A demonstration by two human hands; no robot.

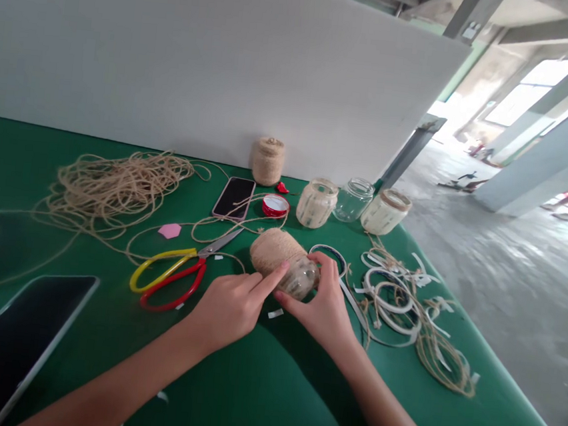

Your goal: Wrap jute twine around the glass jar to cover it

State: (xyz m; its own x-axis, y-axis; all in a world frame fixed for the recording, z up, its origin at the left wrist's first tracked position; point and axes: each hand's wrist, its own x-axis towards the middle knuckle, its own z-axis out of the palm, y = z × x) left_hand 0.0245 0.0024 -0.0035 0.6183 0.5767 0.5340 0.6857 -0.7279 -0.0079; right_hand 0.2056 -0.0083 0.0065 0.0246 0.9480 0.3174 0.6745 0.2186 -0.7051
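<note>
A glass jar [302,278] lies tilted on its side, most of it wound with twine [276,251] and its glass end bare toward me. My right hand [328,301] grips that bare end between thumb and fingers. Against the edge of the winding presses the index finger of my left hand [238,302], whose other fingers are curled in; what lies under them is hidden. Scissors [193,268] with one yellow and one red handle lie partly spread left of the jar. A strand of twine runs from near the jar past their blades.
At the back stand a twine-covered jar [268,163], a clear jar [354,201] and two jars with whitish strips [316,204]. Around lie a twine heap [116,187], a phone [234,198], a red tape roll [275,205], tape rings and twine scraps [396,297], and a dark tablet [14,348].
</note>
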